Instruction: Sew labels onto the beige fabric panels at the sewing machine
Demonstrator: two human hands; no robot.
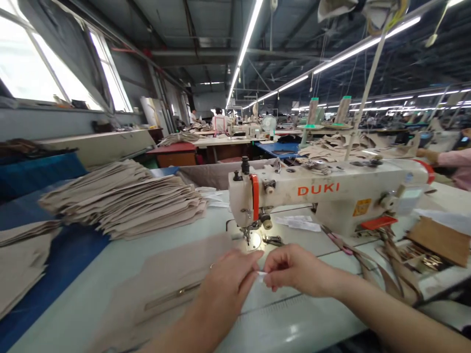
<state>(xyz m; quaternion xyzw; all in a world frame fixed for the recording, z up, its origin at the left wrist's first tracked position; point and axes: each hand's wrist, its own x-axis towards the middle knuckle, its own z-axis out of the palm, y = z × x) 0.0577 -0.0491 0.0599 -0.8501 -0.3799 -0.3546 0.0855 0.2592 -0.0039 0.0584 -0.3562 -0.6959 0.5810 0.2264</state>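
Just in front of the sewing machine's needle, my right hand (pixel 292 267) pinches a small white label (pixel 261 276) between thumb and fingertips. My left hand (pixel 230 277) meets it from the other side, its thumb and fingers closed at the label's left end. Under and beside my left hand lies a beige fabric panel (pixel 165 269) with a zipper (pixel 181 291) set in a long slot. The lit needle plate and presser foot (pixel 250 239) are just beyond my fingertips. A pair of small thread snips (pixel 273 240) lies right of the needle.
The white sewing machine (pixel 279 193) spans the right side. Stacked beige panels (pixel 147 206) lie at left. White labels (pixel 299 223) rest under the machine arm. Beige straps (pixel 368 264) and an open cardboard box (pixel 441 238) with metal parts sit right. A co-worker's pink sleeve (pixel 456 162) shows far right.
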